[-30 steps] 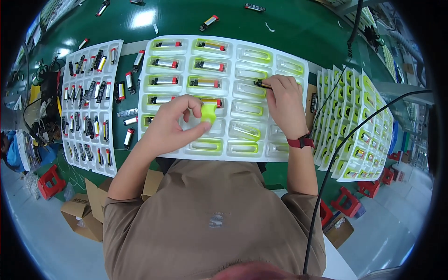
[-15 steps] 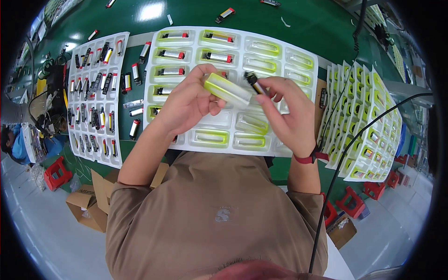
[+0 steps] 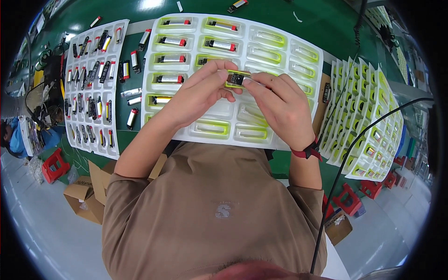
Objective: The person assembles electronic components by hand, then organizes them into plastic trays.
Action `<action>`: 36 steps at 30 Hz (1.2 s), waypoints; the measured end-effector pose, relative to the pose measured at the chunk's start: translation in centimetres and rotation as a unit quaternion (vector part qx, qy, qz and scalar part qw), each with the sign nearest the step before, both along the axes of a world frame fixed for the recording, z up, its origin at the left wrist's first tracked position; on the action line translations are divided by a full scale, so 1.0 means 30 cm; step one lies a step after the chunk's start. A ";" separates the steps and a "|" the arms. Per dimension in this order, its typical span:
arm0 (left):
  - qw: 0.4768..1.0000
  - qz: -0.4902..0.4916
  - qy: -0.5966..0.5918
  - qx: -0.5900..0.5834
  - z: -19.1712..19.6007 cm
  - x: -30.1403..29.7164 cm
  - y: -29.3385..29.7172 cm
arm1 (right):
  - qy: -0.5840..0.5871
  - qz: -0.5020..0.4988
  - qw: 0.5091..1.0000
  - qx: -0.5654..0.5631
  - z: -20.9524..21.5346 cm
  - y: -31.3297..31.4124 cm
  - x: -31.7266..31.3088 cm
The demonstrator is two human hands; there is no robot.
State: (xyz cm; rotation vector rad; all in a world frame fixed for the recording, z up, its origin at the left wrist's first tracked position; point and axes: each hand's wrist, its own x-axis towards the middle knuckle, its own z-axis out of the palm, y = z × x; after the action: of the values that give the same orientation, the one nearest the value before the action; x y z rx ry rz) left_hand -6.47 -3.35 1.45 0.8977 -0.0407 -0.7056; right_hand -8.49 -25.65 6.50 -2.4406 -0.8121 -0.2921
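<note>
In my left hand (image 3: 198, 93) is a small clear case with a yellow-green edge (image 3: 228, 85), its fingers closed around one end. My right hand (image 3: 282, 105) pinches a slim battery module with a black circuit end (image 3: 238, 79) between thumb and fingers. The module's black end overlaps the case, seemingly within its edge; fingers hide how deep it sits. Both hands meet above a white compartment tray (image 3: 219, 109). Cases with red-tipped battery modules (image 3: 172, 41) lie in the tray's left columns, and cases without modules (image 3: 267, 38) lie in its right columns.
To the left, another white tray (image 3: 125, 26) holds many loose battery modules, with several more (image 3: 135, 60) on the green table between the trays. Stacked trays of yellow-green cases (image 3: 361, 121) stand at the right. A black cable (image 3: 343, 165) hangs across the right side.
The module in my right hand has moved left to the case, where the two were apart before. The case has turned in my left hand. The view has shifted slightly.
</note>
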 end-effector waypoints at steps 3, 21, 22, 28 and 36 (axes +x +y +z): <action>0.999 -0.005 -0.025 0.027 0.009 -0.002 -0.002 | -0.020 0.031 0.999 0.011 0.001 -0.014 0.012; 0.986 0.006 -0.110 0.128 0.012 -0.006 -0.028 | -0.032 0.045 0.998 0.004 -0.062 0.005 0.013; 0.988 -0.004 -0.085 0.128 0.012 -0.001 -0.020 | -0.032 0.043 0.999 0.004 -0.068 0.009 0.006; 0.986 -0.042 -0.083 0.136 0.034 0.019 -0.008 | 0.308 -0.127 0.889 0.314 -0.123 -0.012 -0.009; 0.828 -0.145 -0.352 0.412 0.095 0.073 0.048 | 0.229 -0.079 0.951 0.193 -0.078 -0.009 -0.005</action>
State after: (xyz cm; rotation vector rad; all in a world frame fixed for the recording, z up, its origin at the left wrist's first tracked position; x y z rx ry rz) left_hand -4.29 -1.92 4.29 1.9958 -0.5784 -0.6303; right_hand -8.65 -25.92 4.16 -2.0813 -0.3192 0.0586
